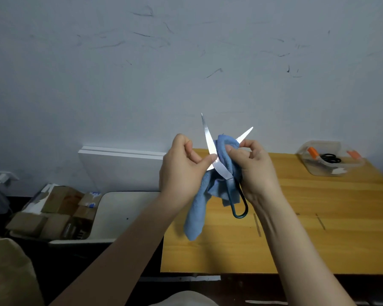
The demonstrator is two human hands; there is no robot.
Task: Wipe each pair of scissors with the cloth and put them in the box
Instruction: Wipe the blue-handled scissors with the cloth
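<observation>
A pair of scissors with shiny blades spread wide and a dark green loop handle is held up above the wooden table. My left hand pinches the left blade near the pivot. A blue cloth is bunched between the blades and hangs down below my hands. My right hand grips the cloth against the right blade. The clear plastic box with orange clips stands at the table's far right corner, and a black-handled pair of scissors lies inside it.
A white panel leans against the marked wall to the left of the table. Below it stands a white bin, with cardboard boxes packed beside it on the floor.
</observation>
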